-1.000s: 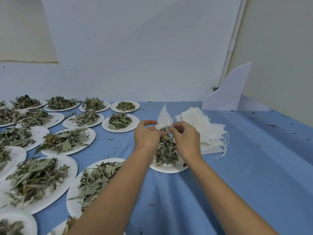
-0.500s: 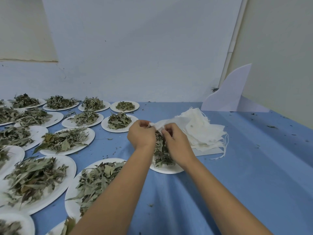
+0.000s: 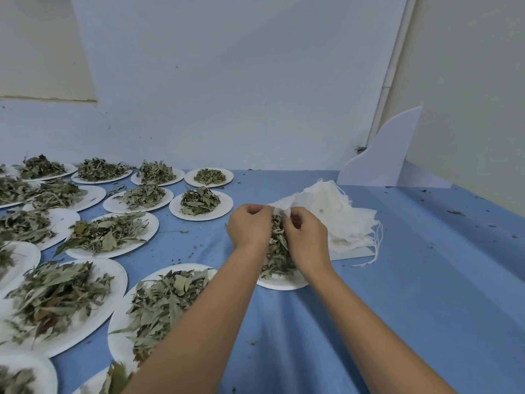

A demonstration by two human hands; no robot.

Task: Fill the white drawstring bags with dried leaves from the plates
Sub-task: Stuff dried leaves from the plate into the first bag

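Two bare forearms reach forward over a blue tabletop (image 3: 397, 280). The left hand (image 3: 250, 227) and right hand (image 3: 308, 240) meet above a small white plate (image 3: 284, 284) heaped with dried leaves (image 3: 277, 257). Each hand pinches the edge of one thin white bag (image 3: 279, 207), fingers curled in, apparently to pull its mouth apart right over the leaves so that spills would land on the plate. Whether any leaves are inside yet cannot be told; the bag's body is mostly hidden by the hands.

Just behind and to the right lies a loose stack of bags (image 3: 338, 223), soft, gauzy and crumpled, with thin white drawstrings (image 3: 376, 245) trailing off its right edge. It sits within easy reach, likely as the supply.

To the left, many round white plates (image 3: 113, 248) spread across the tabletop in rows, each holding a mound of brittle, narrow, grey-green leaves, some curled. Crumbs of leaf dot the blue surface. A curved white board (image 3: 383, 160) stands at the far right corner against pale walls.
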